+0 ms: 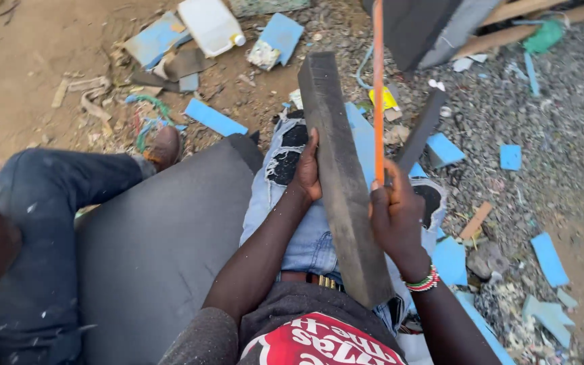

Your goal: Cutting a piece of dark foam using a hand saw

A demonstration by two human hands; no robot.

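We steady a long dark foam block (pixel 341 182) across our lap, left hand (pixel 307 169) pressed flat against its left side, right hand (pixel 395 216) gripping an orange blade (pixel 378 88) upright beside it. A white plastic jug (pixel 209 25) lies far left among blue scraps (pixel 214 119).

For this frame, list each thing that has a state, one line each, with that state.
Long dark grey foam block: lying along the lap, steadied by the left hand.
Thin orange blade: upright, in the right hand grip.
White plastic jerrycan: on its side, capped.
Large grey foam sheet: flat beside the legs.
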